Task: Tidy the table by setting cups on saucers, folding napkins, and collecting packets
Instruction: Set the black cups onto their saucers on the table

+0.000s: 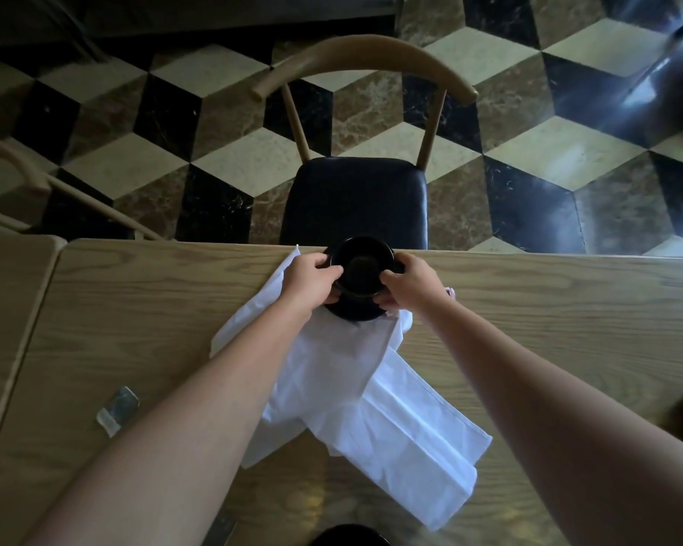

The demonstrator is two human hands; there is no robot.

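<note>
Item: black cup [359,269] on black saucer [351,311], upper centre of the frame, at the table's [143,309] far edge. The saucer appears to rest on the upper end of a white napkin [355,384].

Left hand [310,279]: fingers curled round the cup's left side, thumb near the rim. Right hand [409,281]: fingers curled round the right side, lower fingers near the saucer. Likely reason for the two-sided hold: to seat or centre the cup on the saucer, or to lift the pair clear of the cloth; which cannot be told.

Napkin: unfolded, rumpled, running from the cup down to the lower right. Folding judged not yet done.

Packet [118,409]: small, greyish, lower left, well apart from the napkin, uncollected. A pinkish scrap [451,292] just beside the right hand may be another; too hidden to say.

Chair [355,199]: dark seat, beyond the table, upper centre.
</note>
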